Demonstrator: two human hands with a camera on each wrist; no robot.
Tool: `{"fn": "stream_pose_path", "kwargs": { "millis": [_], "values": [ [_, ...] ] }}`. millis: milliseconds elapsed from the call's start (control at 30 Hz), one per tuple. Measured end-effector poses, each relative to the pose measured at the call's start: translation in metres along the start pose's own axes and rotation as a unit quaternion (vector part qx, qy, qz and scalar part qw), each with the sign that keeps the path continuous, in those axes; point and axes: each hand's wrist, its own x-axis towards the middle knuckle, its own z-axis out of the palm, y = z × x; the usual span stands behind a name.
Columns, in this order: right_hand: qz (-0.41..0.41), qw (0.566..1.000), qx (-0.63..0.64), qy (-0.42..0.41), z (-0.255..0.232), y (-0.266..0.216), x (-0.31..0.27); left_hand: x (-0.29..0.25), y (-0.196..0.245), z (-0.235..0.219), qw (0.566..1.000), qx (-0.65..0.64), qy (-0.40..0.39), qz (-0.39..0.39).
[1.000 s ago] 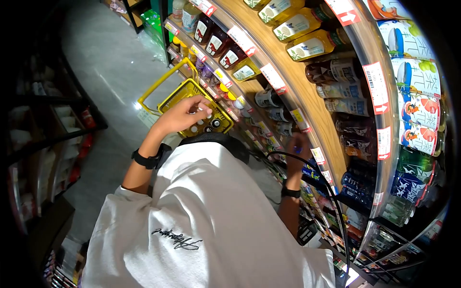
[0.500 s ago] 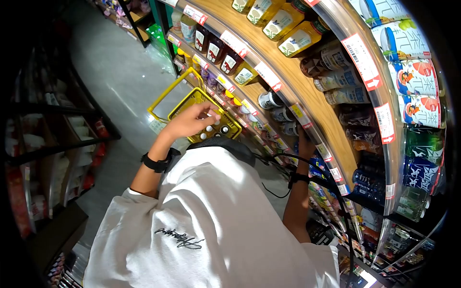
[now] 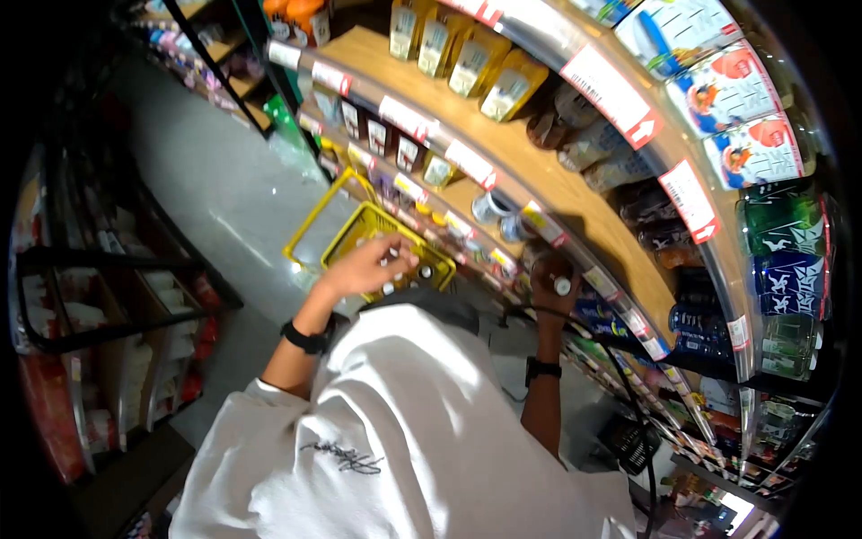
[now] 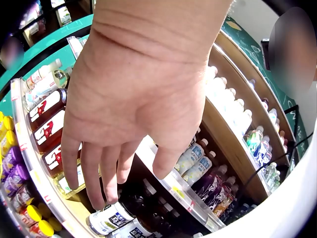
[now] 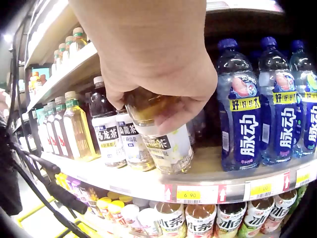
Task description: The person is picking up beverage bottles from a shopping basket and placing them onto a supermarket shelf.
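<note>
My right hand [image 3: 551,277] grips an oolong tea bottle [image 5: 171,152] round its upper part, fingers over the amber neck. The bottle leans slightly at the shelf's front, its white label facing out; in the head view its white cap shows beside the fingers. Two more oolong tea bottles [image 5: 106,136] stand just to its left in the right wrist view. My left hand [image 3: 366,268] hangs with loosely bent fingers above a yellow shopping basket [image 3: 355,216] and holds nothing. Several bottles with pale caps lie in the basket, partly hidden by that hand.
Blue drink bottles [image 5: 237,114] stand right of the gripped bottle, and iced tea bottles [image 5: 200,218] fill the shelf below. Price tags line the curved shelf edge [image 5: 237,188]. A black cable [image 3: 628,386] loops beside my right arm. Another shelf rack [image 3: 117,314] stands across the aisle.
My right hand reached in among the shelf bottles and now grips one, its white cap showing. The left hand stays over the basket while the head view shifts.
</note>
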Motion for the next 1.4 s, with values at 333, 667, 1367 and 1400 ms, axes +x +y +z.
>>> {"fn": "stream_pose_path", "kwargs": {
  "millis": [333,667,1367,1400],
  "values": [
    [-0.219,0.919,-0.323,0.053,0.038,-0.125,-0.092,0.014,0.021,0.000,1.000,0.028,-0.009,0.003],
    [-0.146,0.984,0.014,-0.099,0.060,-0.248,-0.104,0.058,0.075,0.040,0.970,0.160,-0.083,0.166],
    [-0.138,0.941,-0.237,-0.198,0.062,-0.228,-0.116,0.060,0.083,0.029,0.944,0.281,-0.031,0.171],
    [-0.140,0.940,-0.238,-0.199,0.059,-0.219,-0.113,0.057,0.071,0.021,0.944,0.281,-0.028,0.172]
  ]
}}
